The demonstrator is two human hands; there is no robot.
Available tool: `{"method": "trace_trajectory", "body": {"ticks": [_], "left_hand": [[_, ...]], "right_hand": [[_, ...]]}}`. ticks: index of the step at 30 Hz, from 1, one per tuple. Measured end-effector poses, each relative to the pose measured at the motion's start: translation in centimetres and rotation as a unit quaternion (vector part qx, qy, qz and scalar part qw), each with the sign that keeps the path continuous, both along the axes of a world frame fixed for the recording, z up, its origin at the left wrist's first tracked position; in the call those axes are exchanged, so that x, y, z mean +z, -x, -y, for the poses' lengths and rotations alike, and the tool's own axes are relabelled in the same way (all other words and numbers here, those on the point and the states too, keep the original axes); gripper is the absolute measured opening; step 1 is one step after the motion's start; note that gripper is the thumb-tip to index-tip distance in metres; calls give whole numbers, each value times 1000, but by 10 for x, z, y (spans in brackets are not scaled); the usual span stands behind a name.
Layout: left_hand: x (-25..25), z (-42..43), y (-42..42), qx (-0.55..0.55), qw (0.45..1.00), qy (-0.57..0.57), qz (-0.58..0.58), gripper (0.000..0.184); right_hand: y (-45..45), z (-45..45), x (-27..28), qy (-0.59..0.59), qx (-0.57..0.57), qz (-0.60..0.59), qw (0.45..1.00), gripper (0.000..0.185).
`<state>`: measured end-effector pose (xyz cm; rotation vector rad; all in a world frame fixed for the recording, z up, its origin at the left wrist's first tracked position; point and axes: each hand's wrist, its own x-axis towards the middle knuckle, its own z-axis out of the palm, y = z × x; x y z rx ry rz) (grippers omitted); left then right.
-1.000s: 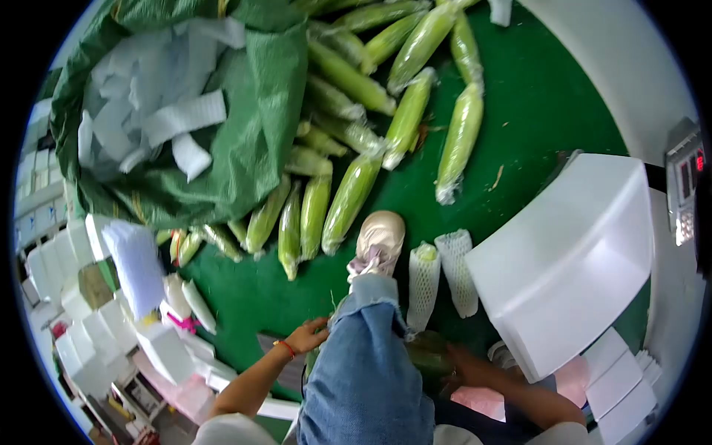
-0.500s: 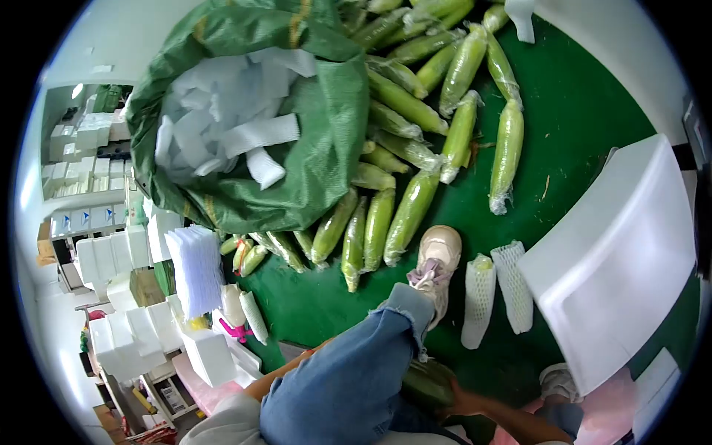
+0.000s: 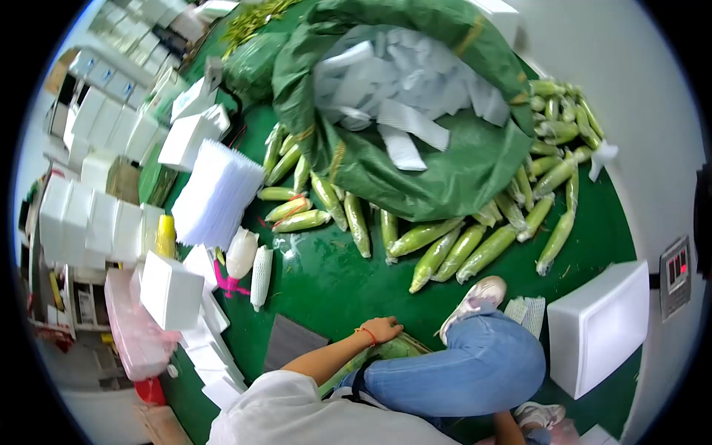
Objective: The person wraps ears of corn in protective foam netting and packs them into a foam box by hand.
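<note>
My left hand (image 3: pixel 383 328), with a red string on its wrist, lies on the upper edge of a large green object (image 3: pixel 400 345) beside my bent knee. Its fingers look loosely extended, holding nothing that I can make out. The green object is partly covered by my arm and leg. Of my right arm only a bit of forearm shows below the jeans; the hand is hidden. Beyond my shoe lie film-wrapped corn cobs (image 3: pixel 486 254) around a green woven sack (image 3: pixel 423 194) of white foam pieces. Two white net sleeves (image 3: pixel 528 314) lie right of the shoe.
At right stand a white foam box (image 3: pixel 599 326) and a scale (image 3: pixel 676 276) with a red display. On the left are a stack of white netting (image 3: pixel 216 194), a spray bottle (image 3: pixel 242 254) with a pink head, a dark flat board (image 3: pixel 291 343) and stacked foam boxes (image 3: pixel 172 289).
The view has swung left, so sack and cobs appear further right. My left hand, hidden behind my leg half a second ago, shows again; my right hand has gone out of sight behind the leg.
</note>
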<state>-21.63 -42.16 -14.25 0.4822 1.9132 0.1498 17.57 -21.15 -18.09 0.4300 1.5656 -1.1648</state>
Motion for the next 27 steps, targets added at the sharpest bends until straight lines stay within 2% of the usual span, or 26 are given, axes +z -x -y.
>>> {"method": "trace_trajectory", "body": {"ticks": [7, 11, 13, 14, 15, 17, 18, 19, 20, 21, 22, 23, 24, 25, 26, 27], "left_hand": [[-21, 36, 12, 69, 988, -132, 31, 41], [35, -24, 56, 83, 942, -315, -80, 23], [58, -79, 107, 19, 871, -435, -227, 15], [62, -108, 138, 3, 872, -413, -261, 15], [64, -141, 172, -32, 814, -472, -338, 16], [75, -208, 239, -145, 766, -388, -491, 42], [80, -244, 266, -168, 707, -387, -567, 52], [93, -271, 283, -278, 637, -286, -660, 53], [63, -294, 317, -332, 590, -250, -692, 48], [53, -311, 335, -372, 617, -221, -658, 38], [55, -332, 338, -354, 696, -182, -598, 28], [77, -355, 312, -183, 779, -262, -539, 18], [74, -371, 289, -33, 710, -491, -504, 13], [102, -379, 243, 76, 758, -518, -389, 14], [107, -377, 202, 149, 733, -620, -237, 25], [138, -372, 139, 232, 738, -634, -21, 49]], "right_hand": [[15, 3, 29, -97, 19, 2, 995, 94], [18, 12, 51, -117, 12, -8, 993, 88], [33, 14, 68, -132, -11, -24, 991, 85], [43, 13, 79, -145, -30, -36, 988, 84], [58, 10, 96, -158, -67, -48, 984, 80], [81, 2, 115, -200, -184, -125, 954, 70], [91, -5, 122, -217, -247, -173, 929, 66], [101, -13, 129, -237, -311, -215, 895, 62], [112, -26, 133, -248, -342, -249, 872, 54], [127, -42, 137, -258, -370, -283, 847, 47], [151, -61, 156, -238, -463, -280, 807, 36], [156, -75, 148, -241, -496, -321, 770, 33], [160, -89, 138, -249, -546, -340, 724, 33], [168, -103, 128, -259, -594, -357, 673, 33], [179, -118, 120, -207, -659, -389, 610, 36], [192, -133, 116, -152, -714, -413, 545, 40]]}}
